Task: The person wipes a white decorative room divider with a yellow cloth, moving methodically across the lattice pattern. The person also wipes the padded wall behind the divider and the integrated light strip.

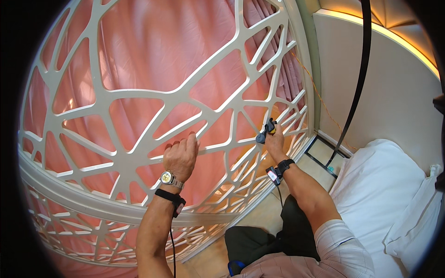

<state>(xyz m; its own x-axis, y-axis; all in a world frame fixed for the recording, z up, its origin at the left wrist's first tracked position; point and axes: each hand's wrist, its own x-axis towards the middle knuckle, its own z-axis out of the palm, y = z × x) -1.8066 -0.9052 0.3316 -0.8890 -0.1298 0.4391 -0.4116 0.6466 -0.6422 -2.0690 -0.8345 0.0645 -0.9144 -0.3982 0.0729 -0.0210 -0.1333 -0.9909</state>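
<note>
The white lattice screen (pixel 124 163) stood before a pink curtain (pixel 162 51). The left hand (pixel 180 156) curled at a bar, its grip unclear; the right hand (pixel 275 140) clutched a gray-blue cloth (pixel 261 137) near the screen's right edge.

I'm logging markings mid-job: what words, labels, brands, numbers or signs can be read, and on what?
None can be read.
Left-wrist watch: dial too small.
Left-wrist device: face too blurred.
Right-wrist device: lit face, too small and blurred.
White lattice panel: no lettering visible.
</note>
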